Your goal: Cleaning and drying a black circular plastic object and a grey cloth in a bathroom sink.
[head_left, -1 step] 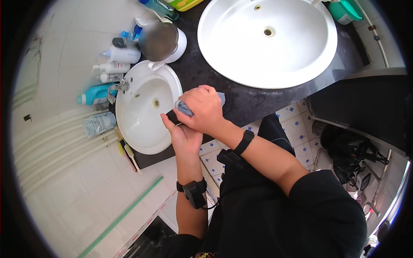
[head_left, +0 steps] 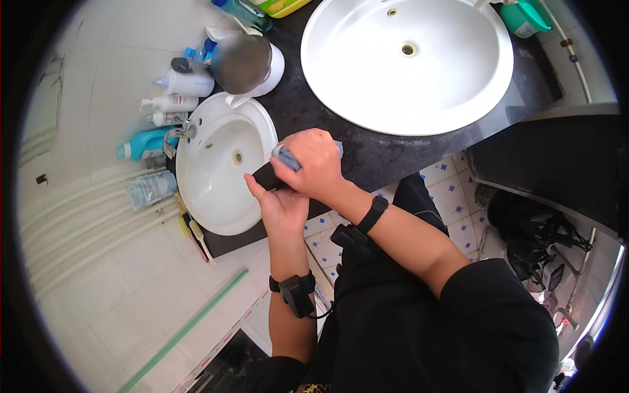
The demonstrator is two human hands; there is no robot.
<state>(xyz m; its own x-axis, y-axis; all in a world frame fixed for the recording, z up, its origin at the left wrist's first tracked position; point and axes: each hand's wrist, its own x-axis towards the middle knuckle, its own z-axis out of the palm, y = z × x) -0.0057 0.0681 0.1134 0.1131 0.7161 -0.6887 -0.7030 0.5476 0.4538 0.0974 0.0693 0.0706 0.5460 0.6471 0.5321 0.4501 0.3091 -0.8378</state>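
Note:
My right hand (head_left: 313, 160) is closed around a crumpled grey-blue cloth (head_left: 286, 158). A small pale corner of it shows on the far side of the knuckles. Under the cloth lies a dark, smooth-looking object (head_left: 266, 176), mostly covered by my hands, so its kind does not show. My left hand (head_left: 286, 206) supports this object from below, palm up, thumb stretched along its left end; its other fingers are hidden. Both hands are over the counter's front edge, beside the small white basin (head_left: 226, 213).
A large white basin (head_left: 458, 108) is set in the dark counter (head_left: 370, 154). Behind the small basin stand a tap (head_left: 187, 129), a white jug (head_left: 272, 72) and several bottles (head_left: 187, 84). Brushes (head_left: 196, 236) lie at the counter's left edge. A dark panel (head_left: 544, 164) stands at right.
My right hand and the cloth have shifted slightly to the right, so more of the dark object shows. My left hand stays in place.

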